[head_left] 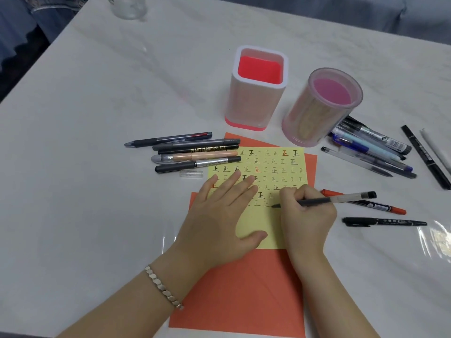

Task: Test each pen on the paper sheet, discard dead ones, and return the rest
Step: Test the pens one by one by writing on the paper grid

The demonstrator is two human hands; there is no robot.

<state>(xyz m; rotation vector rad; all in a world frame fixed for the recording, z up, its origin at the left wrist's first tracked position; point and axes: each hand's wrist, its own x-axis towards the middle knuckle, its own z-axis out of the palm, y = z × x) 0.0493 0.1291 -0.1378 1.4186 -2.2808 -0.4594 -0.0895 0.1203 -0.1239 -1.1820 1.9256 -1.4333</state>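
Gripping the light, stiff pen [324, 200] low near its tip, the right hand [308, 214] writes while the left hand [220, 217] lies flat beside it, pressing the thin, bendy paper sheet [262, 223].

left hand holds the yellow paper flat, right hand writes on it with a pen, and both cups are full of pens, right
No: the head view shows the square cup and the round cup both empty. The rest is right.

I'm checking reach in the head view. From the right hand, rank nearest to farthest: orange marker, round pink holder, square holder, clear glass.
1. orange marker, just right of the right hand.
2. round pink holder, behind the hand.
3. square holder, farther back, to the left.
4. clear glass, far-left table edge.
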